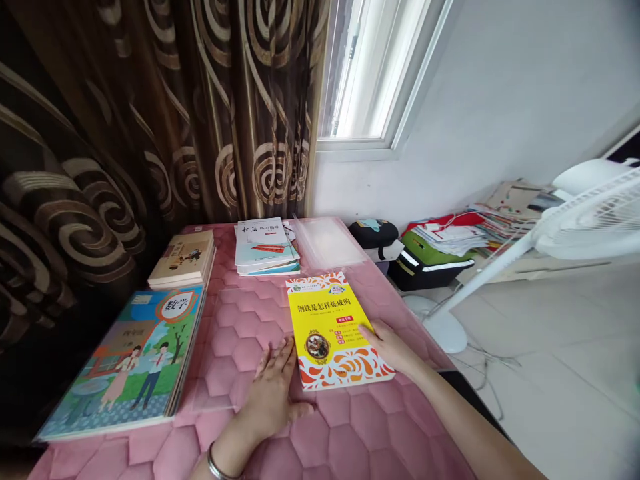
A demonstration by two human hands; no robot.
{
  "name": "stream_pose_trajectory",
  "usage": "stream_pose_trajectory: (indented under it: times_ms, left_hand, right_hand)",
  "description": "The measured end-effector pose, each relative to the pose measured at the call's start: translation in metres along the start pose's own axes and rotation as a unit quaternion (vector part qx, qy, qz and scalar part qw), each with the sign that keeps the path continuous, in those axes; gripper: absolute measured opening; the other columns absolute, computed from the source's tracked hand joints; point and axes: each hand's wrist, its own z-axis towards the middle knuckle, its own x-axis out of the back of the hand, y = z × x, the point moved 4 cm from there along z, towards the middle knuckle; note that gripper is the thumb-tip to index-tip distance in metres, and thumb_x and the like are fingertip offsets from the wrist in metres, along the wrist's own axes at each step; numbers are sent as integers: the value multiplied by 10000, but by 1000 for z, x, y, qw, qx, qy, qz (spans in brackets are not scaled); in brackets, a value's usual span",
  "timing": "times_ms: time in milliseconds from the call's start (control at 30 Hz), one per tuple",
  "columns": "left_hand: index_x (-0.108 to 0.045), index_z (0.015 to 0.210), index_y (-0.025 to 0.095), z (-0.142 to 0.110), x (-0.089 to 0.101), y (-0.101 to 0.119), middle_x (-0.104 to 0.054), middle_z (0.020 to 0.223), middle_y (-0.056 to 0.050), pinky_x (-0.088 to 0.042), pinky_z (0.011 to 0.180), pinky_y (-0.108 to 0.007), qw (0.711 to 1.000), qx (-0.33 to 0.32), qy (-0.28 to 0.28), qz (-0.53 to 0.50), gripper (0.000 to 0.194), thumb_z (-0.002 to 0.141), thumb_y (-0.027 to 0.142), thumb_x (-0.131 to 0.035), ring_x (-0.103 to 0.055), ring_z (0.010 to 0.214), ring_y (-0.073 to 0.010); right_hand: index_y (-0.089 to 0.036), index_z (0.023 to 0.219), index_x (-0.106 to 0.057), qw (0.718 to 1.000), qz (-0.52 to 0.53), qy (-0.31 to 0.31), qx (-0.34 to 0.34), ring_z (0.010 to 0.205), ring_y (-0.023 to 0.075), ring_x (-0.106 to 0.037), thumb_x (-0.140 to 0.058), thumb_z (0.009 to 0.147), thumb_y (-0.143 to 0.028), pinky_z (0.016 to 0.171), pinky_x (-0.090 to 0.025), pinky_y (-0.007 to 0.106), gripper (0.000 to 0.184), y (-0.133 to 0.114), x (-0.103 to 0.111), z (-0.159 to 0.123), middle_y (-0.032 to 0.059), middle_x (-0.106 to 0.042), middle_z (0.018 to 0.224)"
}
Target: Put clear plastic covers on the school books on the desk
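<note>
A yellow paperback book (325, 327) with orange-and-white patterned bands lies face up on the pink quilted table cover (330, 443). My right hand (387, 343) grips its right edge, thumb on the front cover and the other fingers hidden beneath. Just left of the book, my left hand (275, 383) rests flat with its fingers stretched out, holding nothing; a metal bangle circles that wrist. Under and beside this hand lies a clear plastic sheet (213, 380), its edges faintly visible.
At left stand a stack of blue-green textbooks (135, 353) and a stack of tan books (183, 260). Farther back are pale workbooks (265, 243) and a pile of clear plastic covers (330, 240). A white fan (480, 280) and storage boxes (430, 257) stand beyond the right edge.
</note>
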Motion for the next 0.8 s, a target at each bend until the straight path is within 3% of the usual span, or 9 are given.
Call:
stream_pose_trajectory:
  times_ms: [200, 500, 667, 800]
  left_hand:
    - [-254, 1502, 111, 3, -2, -1, -184, 1577, -185, -120, 1202, -547, 1000, 1, 13, 19, 1001, 715, 489, -746, -122, 1473, -287]
    - [-357, 1460, 137, 3, -7, -5, -322, 1538, -188, -197, 1176, -584, 995, -36, 88, 28, 825, 792, 511, -665, -255, 1442, -311]
    - [-374, 1453, 178, 5, -15, -10, -378, 1516, -176, -232, 1166, -577, 989, -52, 128, 43, 790, 795, 502, -666, -287, 1429, -312]
    - [-384, 1448, 165, 5, -17, -11, -387, 1508, -188, -250, 1155, -585, 987, -58, 137, 53, 785, 804, 528, -647, -307, 1421, -320]
  right_hand:
    - [-196, 942, -570, 999, -31, -9, -7, 845, 255, -696, -425, 886, -547, 673, -530, 329, 384, -10, -2, -3, 76, -727, 945]
    - [-163, 1087, -560, 993, -114, -16, -12, 906, 224, -676, -333, 961, -454, 705, -498, 289, 390, -21, -2, -11, 109, -694, 1077]
    - [-96, 1094, -595, 968, -251, 17, 2, 1040, 264, -629, -314, 982, -430, 821, -454, 311, 451, -32, 1, -12, 176, -679, 1101]
    - [-81, 1127, -595, 958, -286, 12, -15, 1058, 266, -620, -276, 996, -430, 824, -443, 310, 490, -32, 0, -13, 187, -672, 1124]
